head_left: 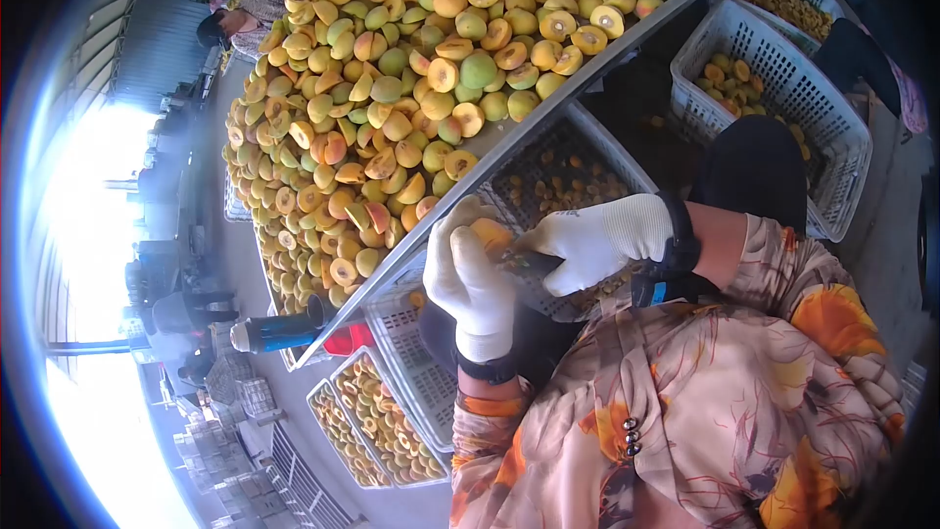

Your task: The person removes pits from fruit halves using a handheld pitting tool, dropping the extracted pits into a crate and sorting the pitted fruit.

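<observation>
Corrugated metal wall [155,34], glaring daylight at left. Metal-rimmed worktable [627,57] heaped with peach halves [392,127]: moist orange flesh, yellow-green skins. Left hand [472,279], in white knit glove, curled round orange peach piece [492,233], just beside table rim. Right hand [587,240], gloved alike, closed on dark tool [534,264] at peach piece. Perforated plastic crate [612,140] beneath, small brownish pieces inside. Cylindrical blue flask [279,333] near table corner.
</observation>
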Tool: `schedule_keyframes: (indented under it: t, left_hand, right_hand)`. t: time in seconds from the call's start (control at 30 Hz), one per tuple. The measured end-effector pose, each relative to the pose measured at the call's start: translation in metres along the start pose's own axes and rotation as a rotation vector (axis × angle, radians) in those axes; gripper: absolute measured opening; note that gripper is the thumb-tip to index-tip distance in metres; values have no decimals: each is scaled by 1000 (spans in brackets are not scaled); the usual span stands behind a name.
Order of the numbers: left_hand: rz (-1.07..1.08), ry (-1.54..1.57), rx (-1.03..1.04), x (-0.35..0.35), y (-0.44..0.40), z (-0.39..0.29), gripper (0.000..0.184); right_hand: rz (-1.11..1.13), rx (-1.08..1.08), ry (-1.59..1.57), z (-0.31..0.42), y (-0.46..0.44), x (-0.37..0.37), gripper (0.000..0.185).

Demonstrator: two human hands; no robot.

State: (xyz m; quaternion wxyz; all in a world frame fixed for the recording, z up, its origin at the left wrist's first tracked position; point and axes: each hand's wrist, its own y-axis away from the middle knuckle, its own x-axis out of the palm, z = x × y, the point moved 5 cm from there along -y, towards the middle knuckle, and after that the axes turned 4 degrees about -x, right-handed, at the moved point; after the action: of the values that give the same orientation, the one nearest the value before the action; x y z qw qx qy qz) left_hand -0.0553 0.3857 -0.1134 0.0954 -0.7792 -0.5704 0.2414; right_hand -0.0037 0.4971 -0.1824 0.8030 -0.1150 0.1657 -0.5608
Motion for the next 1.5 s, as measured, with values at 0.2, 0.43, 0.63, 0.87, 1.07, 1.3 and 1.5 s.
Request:
schedule_keyframes:
  t: [0.2, 0.43, 0.63, 0.87, 1.07, 1.3, 1.5]
  left_hand:
    - [35, 519, -502, 12, 5, 10, 65]
    - [-313, 26, -443, -108, -2, 51, 46]
    - [-143, -897, -425, -245, 27, 114, 32]
    - [71, -1378, -561, -272, 28, 123, 50]
    - [471, -785, -396, -64, -32, 129, 19]
    - [1177, -1026, -457, 157, 70, 364, 47]
    - [1149, -911, 174, 205, 170, 471, 42]
  right_hand:
    - [133, 419, -432, 10, 7, 10, 17]
    - [170, 507, 320, -12, 16, -33, 47]
    - [-85, 794, 282, -16, 35, -85, 39]
    - [-222, 616, 193, -16, 45, -98, 37]
    - [15, 959, 594, -69, 72, -107, 37]
    - [-195, 908, 515, -77, 89, -124, 34]
    - [-242, 962, 493, -83, 101, -128, 34]
